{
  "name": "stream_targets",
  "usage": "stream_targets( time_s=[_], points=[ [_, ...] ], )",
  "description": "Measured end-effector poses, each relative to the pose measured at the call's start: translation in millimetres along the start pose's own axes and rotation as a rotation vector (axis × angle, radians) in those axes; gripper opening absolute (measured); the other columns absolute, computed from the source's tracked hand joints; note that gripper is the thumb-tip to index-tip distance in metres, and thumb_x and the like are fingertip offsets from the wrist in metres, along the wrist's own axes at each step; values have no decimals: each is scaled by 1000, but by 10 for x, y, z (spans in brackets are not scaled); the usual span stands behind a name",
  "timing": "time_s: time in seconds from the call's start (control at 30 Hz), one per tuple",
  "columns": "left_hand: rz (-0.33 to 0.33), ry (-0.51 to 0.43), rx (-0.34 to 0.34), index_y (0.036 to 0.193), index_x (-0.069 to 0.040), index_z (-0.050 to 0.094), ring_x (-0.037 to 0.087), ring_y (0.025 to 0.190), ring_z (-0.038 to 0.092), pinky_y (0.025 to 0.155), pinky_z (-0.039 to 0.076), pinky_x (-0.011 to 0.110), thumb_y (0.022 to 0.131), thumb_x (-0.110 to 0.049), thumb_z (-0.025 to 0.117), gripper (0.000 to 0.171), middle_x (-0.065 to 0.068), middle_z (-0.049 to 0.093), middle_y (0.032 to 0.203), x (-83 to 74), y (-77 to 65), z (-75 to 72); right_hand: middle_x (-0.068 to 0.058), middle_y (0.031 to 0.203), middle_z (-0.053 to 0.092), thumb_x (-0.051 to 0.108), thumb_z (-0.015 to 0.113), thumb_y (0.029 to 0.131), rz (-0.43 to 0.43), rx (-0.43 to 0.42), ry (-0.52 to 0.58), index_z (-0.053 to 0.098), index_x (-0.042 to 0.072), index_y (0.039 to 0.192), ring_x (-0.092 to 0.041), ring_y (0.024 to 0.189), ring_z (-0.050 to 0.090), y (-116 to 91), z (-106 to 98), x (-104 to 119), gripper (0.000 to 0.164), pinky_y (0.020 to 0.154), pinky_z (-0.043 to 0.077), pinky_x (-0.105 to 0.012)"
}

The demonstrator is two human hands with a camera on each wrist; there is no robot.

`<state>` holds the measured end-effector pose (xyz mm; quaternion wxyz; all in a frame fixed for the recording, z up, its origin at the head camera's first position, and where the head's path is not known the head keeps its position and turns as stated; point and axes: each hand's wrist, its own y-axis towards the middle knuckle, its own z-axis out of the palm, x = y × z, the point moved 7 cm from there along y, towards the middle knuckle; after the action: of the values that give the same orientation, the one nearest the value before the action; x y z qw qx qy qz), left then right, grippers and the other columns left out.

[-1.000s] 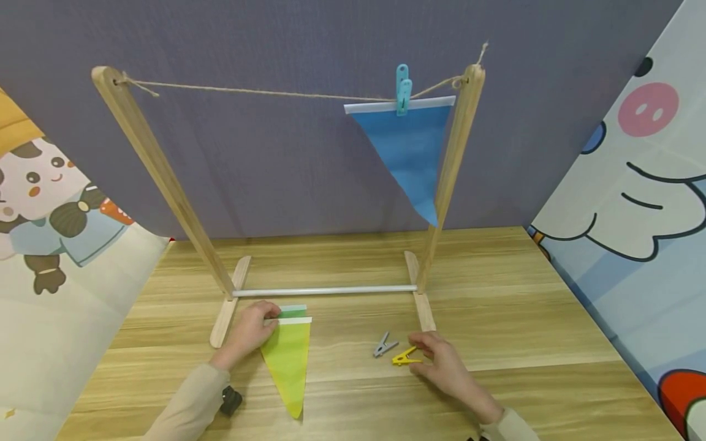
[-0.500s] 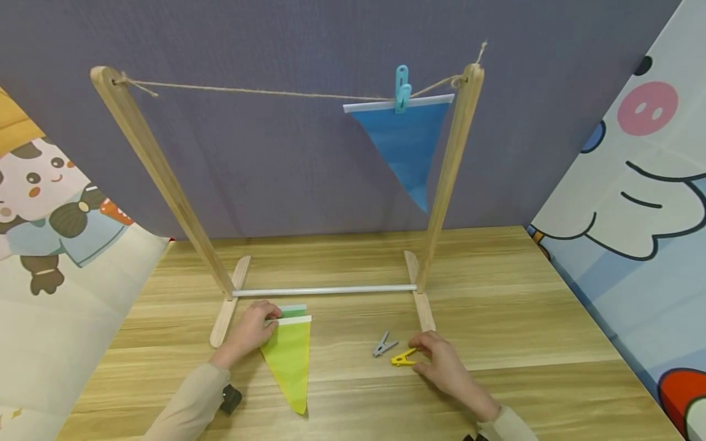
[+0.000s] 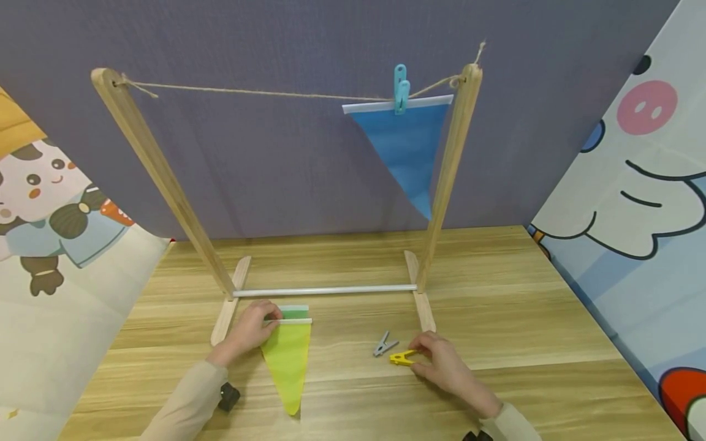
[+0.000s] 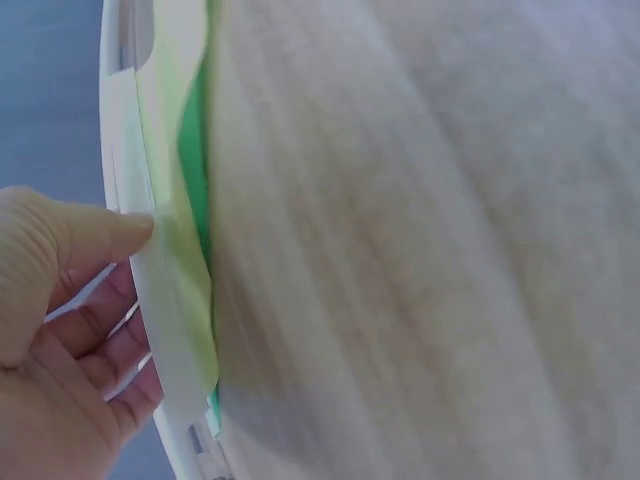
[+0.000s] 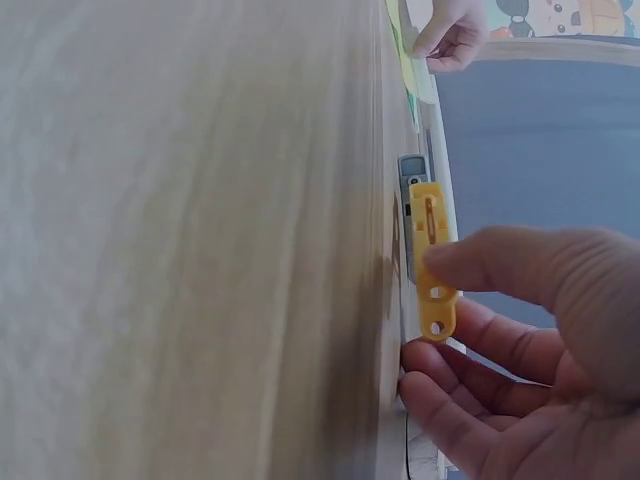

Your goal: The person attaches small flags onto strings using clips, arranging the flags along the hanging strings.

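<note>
My left hand [image 3: 254, 327] pinches the white top edge of a yellow pennant [image 3: 289, 361] near its left corner. In the left wrist view the thumb lies on that white strip, with the other fingers behind it. Under the yellow pennant, a green pennant [image 3: 296, 313] shows only in part. Thumb and fingers of my right hand [image 3: 445, 366] pinch the handle end of a yellow clothespin [image 3: 399, 358], its nose pointing left. Just beyond it a grey clothespin [image 3: 382, 346] lies on the table.
A wooden frame [image 3: 165, 180] with a white crossbar [image 3: 325, 291] stands behind the hands. Along its twine [image 3: 248, 92], a light blue clothespin [image 3: 401, 95] holds a blue pennant [image 3: 405, 144] near the right post [image 3: 455, 159]. A dark panel [image 3: 298, 171] stands behind.
The yellow pennant's tip swings slightly right, then back left. The yellow clothespin shifts a little left in my right hand's grip. The hanging blue pennant sways slightly.
</note>
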<state>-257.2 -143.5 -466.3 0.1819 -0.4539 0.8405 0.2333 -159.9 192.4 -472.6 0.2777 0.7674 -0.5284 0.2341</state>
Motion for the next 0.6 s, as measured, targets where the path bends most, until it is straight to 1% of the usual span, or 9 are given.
stream_targets(
  time_s=[0.17, 0.3, 0.43, 0.6],
  points=[
    [40, -52, 47, 82, -6, 64, 19, 79, 61, 73, 53, 33, 79, 7, 67, 14, 3, 64, 84, -33, 15, -3, -4, 88, 60, -4, 74, 70, -14, 2, 38, 61, 3, 92, -17, 78, 59, 6, -11, -13, 26, 69, 54, -26],
    [47, -136, 72, 83, -6, 64, 13, 75, 58, 69, 51, 29, 83, 4, 65, 10, 2, 63, 81, -63, 28, -29, -5, 89, 62, -4, 74, 72, -5, 9, 71, 61, 3, 93, -16, 77, 59, 10, -1, -32, 26, 69, 54, -26],
    [48, -205, 73, 82, -7, 64, 7, 68, 52, 61, 48, 25, 84, 3, 64, 10, -1, 60, 74, -88, 43, -59, -5, 90, 62, -3, 74, 73, -13, 12, 93, 60, 3, 94, -16, 78, 60, 13, 5, -31, 25, 70, 54, -25],
    [84, -226, 60, 78, -9, 63, 4, 60, 46, 55, 44, 22, 84, -1, 67, 11, -5, 57, 69, -104, 46, -83, -5, 90, 62, -3, 74, 74, -28, 1, 114, 60, 2, 94, -17, 78, 60, 11, 6, -24, 25, 70, 54, -25]
  ],
)
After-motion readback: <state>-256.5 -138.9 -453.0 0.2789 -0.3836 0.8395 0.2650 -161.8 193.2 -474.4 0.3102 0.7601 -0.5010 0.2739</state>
